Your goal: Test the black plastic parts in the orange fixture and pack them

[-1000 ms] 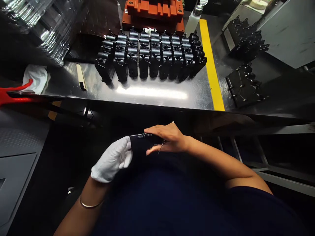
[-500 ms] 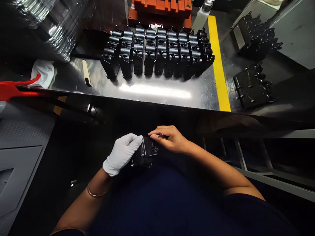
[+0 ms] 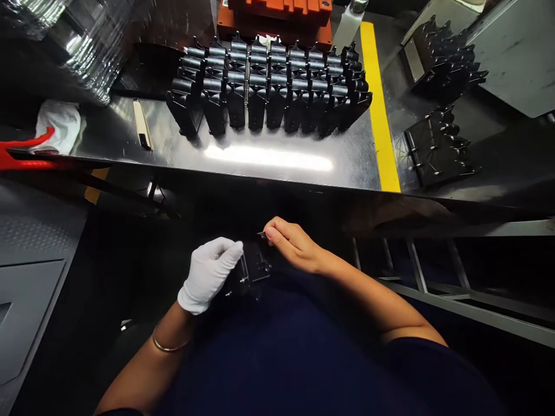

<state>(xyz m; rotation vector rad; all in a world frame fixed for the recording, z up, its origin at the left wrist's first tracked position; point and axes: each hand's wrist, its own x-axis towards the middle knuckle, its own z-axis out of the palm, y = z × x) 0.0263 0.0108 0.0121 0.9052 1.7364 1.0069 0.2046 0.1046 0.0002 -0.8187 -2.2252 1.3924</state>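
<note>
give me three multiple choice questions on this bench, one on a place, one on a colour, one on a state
1. Where does the yellow stripe run relative to the rows of black moulded parts?
A. to their right
B. to their left
C. beneath them

2. What colour is the block beyond the rows?
A. black
B. orange
C. white

3. What state is the left hand in?
A. bare
B. in a red glove
C. in a white glove

Answers:
1. A, the stripe lies on the steel table beyond the rows' right end.
2. B, orange shows along the top of the view.
3. C, a white glove covers it as it holds a black part, while the right hand is bare.
</note>
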